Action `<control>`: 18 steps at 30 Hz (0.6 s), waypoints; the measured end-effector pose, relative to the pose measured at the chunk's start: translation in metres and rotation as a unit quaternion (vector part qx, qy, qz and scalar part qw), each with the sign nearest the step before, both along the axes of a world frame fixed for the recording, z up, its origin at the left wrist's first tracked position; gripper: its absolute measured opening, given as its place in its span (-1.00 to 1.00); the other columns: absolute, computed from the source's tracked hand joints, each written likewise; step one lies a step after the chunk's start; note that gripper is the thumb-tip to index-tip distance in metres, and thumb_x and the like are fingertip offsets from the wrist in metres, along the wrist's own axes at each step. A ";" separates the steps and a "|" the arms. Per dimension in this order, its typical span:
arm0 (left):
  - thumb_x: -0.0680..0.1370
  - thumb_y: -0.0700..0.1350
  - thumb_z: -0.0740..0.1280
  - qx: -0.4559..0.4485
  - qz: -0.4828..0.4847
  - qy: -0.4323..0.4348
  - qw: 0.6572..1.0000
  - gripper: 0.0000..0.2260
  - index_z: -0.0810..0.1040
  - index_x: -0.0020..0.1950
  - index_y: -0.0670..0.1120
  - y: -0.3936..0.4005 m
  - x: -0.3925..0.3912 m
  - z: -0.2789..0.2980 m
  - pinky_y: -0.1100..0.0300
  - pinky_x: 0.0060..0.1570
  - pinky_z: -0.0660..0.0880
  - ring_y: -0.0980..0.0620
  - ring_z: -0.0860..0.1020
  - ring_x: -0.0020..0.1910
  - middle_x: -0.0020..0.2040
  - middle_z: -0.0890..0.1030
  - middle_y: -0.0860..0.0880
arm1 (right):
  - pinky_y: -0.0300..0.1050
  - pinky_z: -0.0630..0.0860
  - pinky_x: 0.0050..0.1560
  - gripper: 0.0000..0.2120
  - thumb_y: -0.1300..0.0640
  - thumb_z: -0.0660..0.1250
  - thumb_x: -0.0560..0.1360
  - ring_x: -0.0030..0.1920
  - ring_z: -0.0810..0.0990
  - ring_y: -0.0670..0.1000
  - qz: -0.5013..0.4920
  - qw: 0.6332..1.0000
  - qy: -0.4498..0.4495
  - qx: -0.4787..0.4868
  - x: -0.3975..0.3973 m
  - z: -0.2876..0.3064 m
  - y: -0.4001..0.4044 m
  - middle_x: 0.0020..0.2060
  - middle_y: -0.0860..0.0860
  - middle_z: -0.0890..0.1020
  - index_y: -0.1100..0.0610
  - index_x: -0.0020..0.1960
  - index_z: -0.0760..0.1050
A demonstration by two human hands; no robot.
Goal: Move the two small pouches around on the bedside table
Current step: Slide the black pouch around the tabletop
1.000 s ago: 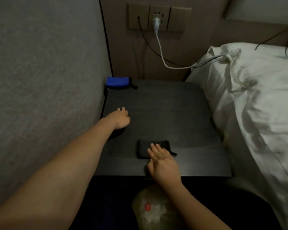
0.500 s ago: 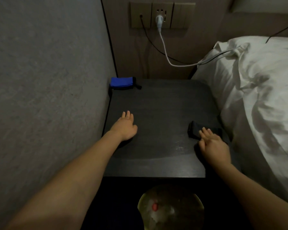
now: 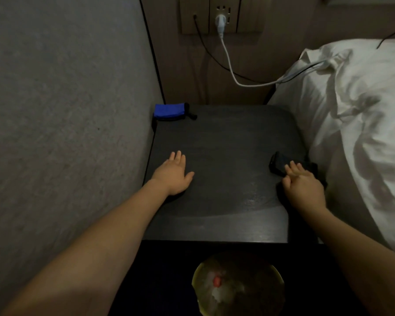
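A blue pouch lies in the back left corner of the dark bedside table, against the wall. A black pouch lies at the table's right edge, beside the bed. My right hand is laid flat with its fingertips on the near part of the black pouch, and the fingers are not curled around it. My left hand rests palm down on the left side of the table, holding nothing, well in front of the blue pouch.
A grey wall borders the table on the left. White bedding presses against its right side. A white cable and a black one hang from the wall sockets. A bin stands below the front edge.
My right hand slid the black pouch from the front middle of the table to its right edge and has stayed there. The left hand has hardly moved.
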State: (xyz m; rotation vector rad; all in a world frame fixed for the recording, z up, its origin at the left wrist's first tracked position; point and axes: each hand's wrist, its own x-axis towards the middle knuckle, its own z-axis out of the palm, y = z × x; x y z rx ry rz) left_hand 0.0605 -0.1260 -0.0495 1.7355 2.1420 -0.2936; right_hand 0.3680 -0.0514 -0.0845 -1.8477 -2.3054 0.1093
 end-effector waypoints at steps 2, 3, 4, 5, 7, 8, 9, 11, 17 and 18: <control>0.62 0.12 0.02 -0.002 -0.009 0.006 1.000 -0.36 -0.07 0.56 -0.24 -0.006 0.001 0.000 0.06 0.55 0.01 -0.13 -0.05 0.58 0.58 -0.07 -0.19 | 0.09 0.41 0.26 -0.30 -0.02 -0.16 0.38 0.29 0.48 0.21 0.004 1.000 0.004 0.005 0.007 -0.001 -0.010 0.25 0.25 0.52 0.33 0.21 0.53; 0.62 0.12 0.02 0.000 -0.012 0.005 1.000 -0.36 -0.07 0.56 -0.23 -0.009 0.002 -0.001 0.07 0.55 0.01 -0.13 -0.05 0.58 0.58 -0.07 -0.19 | 0.10 0.41 0.25 -0.30 -0.02 -0.16 0.38 0.28 0.49 0.22 -0.002 1.000 0.006 0.007 0.010 -0.003 -0.016 0.24 0.25 0.53 0.33 0.20 0.53; 0.62 0.12 0.02 0.002 -0.013 0.003 1.000 -0.36 -0.07 0.56 -0.23 -0.013 0.003 -0.001 0.07 0.55 0.00 -0.12 -0.05 0.58 0.58 -0.07 -0.19 | 0.11 0.41 0.26 -0.34 0.01 -0.12 0.40 0.28 0.49 0.23 -0.006 1.000 0.008 0.007 0.013 -0.003 -0.023 0.24 0.26 0.52 0.34 0.20 0.53; 0.62 0.12 0.02 0.005 -0.014 0.000 1.000 -0.36 -0.07 0.56 -0.23 -0.016 0.004 -0.002 0.07 0.54 0.00 -0.12 -0.05 0.58 0.58 -0.07 -0.18 | 0.11 0.40 0.27 -0.41 0.05 -0.07 0.42 0.29 0.47 0.23 -0.016 1.000 0.011 0.008 0.015 -0.002 -0.030 0.25 0.26 0.51 0.34 0.21 0.53; 0.63 0.11 0.02 0.006 -0.008 -0.009 1.000 -0.37 -0.06 0.56 -0.23 -0.021 0.006 -0.001 0.07 0.54 0.00 -0.12 -0.06 0.58 0.59 -0.07 -0.18 | 0.09 0.35 0.30 -0.53 0.14 0.04 0.47 0.33 0.43 0.21 -0.032 0.999 0.010 0.001 0.017 -0.002 -0.043 0.29 0.25 0.48 0.33 0.25 0.49; 0.63 0.10 0.01 0.002 -0.004 -0.018 1.000 -0.38 -0.06 0.56 -0.22 -0.023 0.006 0.000 0.08 0.53 -0.01 -0.11 -0.06 0.58 0.59 -0.07 -0.17 | 0.09 0.35 0.31 -0.56 0.18 0.08 0.48 0.33 0.42 0.22 -0.041 0.999 0.014 -0.001 0.017 -0.002 -0.049 0.29 0.26 0.47 0.34 0.25 0.49; 0.64 0.09 0.00 -0.003 0.002 -0.026 1.000 -0.40 -0.05 0.57 -0.22 -0.024 0.007 0.002 0.08 0.53 -0.01 -0.10 -0.07 0.58 0.59 -0.07 -0.16 | 0.11 0.35 0.29 -0.58 0.21 0.10 0.47 0.32 0.43 0.25 -0.052 0.998 0.024 -0.003 0.014 -0.002 -0.056 0.28 0.29 0.48 0.36 0.23 0.50; 0.66 0.06 -0.02 -0.014 0.019 -0.054 0.998 -0.44 -0.04 0.57 -0.21 -0.024 0.008 0.006 0.09 0.53 -0.01 -0.08 -0.08 0.58 0.59 -0.08 -0.14 | 0.15 0.41 0.23 -0.62 0.25 0.15 0.45 0.25 0.49 0.29 -0.077 0.996 0.038 -0.018 0.005 -0.005 -0.068 0.21 0.34 0.52 0.40 0.17 0.52; 0.69 -0.14 -0.17 -0.037 0.092 -0.103 0.990 -0.57 -0.03 0.56 -0.23 -0.014 0.007 0.024 0.11 0.52 -0.03 -0.11 -0.04 0.58 0.58 -0.07 -0.18 | 0.08 0.57 -0.02 -0.51 0.11 0.03 0.33 0.00 0.65 0.24 -0.010 0.997 0.055 -0.058 -0.057 -0.004 -0.117 -0.02 0.29 0.66 0.34 -0.05 0.64; 0.69 -0.14 -0.18 -0.039 0.098 -0.108 0.989 -0.57 -0.03 0.56 -0.23 -0.013 0.005 0.025 0.12 0.51 -0.03 -0.10 -0.04 0.58 0.58 -0.06 -0.18 | 0.05 0.58 -0.02 -0.52 0.11 0.04 0.33 0.00 0.66 0.21 0.018 0.997 0.057 -0.051 -0.073 -0.004 -0.126 -0.02 0.26 0.67 0.31 -0.05 0.65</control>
